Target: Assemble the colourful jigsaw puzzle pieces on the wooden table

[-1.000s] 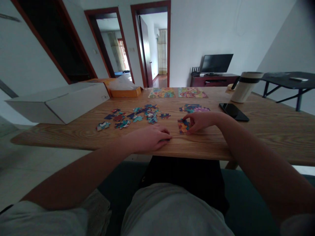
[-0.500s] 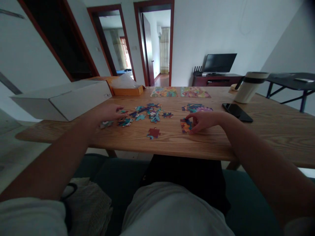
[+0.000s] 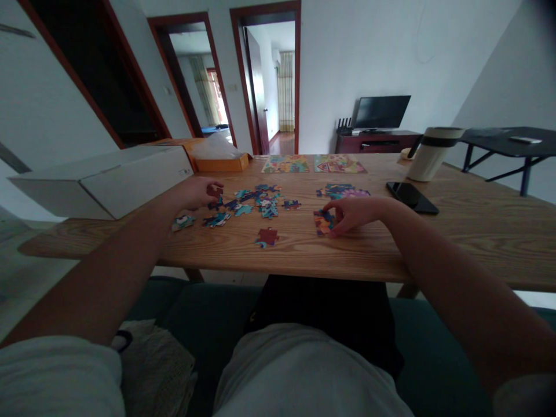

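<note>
My left hand (image 3: 197,192) is closed on a dark and reddish puzzle piece (image 3: 215,196), lifted at the left end of a loose pile of puzzle pieces (image 3: 267,202). Beneath that hand lie a few more pieces (image 3: 216,219). My right hand (image 3: 354,213) grips the right side of an orange and blue puzzle section (image 3: 321,225) that lies on the table. Between the hands, nearer the front edge, is a single reddish-brown piece (image 3: 267,236). Just beyond my right hand sits a joined blue and pink section (image 3: 341,191).
Two colourful picture sheets (image 3: 284,164) lie at the back of the wooden table (image 3: 295,255). A white box (image 3: 134,176) and an orange open box (image 3: 221,164) stand on the left. On the right are a black phone (image 3: 412,197) and a cream tumbler (image 3: 432,156).
My left hand has closed its fingers on a puzzle piece and raised it from the pile. My right hand stays at the orange section. The view has shifted slightly.
</note>
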The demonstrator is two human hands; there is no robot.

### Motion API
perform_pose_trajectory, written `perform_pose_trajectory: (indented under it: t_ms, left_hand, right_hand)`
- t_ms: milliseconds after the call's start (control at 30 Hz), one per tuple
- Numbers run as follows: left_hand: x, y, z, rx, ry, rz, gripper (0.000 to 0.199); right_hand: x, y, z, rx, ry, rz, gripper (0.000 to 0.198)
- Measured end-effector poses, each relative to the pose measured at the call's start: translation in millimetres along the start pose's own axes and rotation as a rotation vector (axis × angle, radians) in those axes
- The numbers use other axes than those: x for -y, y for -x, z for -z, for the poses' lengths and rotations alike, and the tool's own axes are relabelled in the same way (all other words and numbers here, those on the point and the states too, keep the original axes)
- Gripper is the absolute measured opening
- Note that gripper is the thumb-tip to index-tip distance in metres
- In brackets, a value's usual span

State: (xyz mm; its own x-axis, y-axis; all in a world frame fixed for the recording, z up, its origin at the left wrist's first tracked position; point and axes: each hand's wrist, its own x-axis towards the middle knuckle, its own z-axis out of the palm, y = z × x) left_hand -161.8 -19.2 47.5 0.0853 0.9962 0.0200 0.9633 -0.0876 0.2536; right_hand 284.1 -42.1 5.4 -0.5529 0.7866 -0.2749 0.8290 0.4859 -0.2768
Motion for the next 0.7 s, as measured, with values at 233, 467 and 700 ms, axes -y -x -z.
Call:
perform_pose_trajectory:
  t_ms: [233, 467, 700]
  left_hand:
    - [-5.9, -1.9, 4.8, -0.016, 0.191, 0.019, 0.069]
    - [-2.1, -5.2, 1.7, -0.144, 0.273, 0.0, 0.046]
    - [-22.2, -4.7, 6.3, -0.249, 0.29, -0.065, 0.034]
  right_hand:
    - [-3.8, -3.3, -1.5, 0.0, -0.002, 0.02, 0.101]
    - [1.6, 0.0, 0.1, 0.003, -0.002, 0.005, 0.102]
    - [5.3, 2.3, 1.1, 0.018, -0.029, -0.014, 0.103]
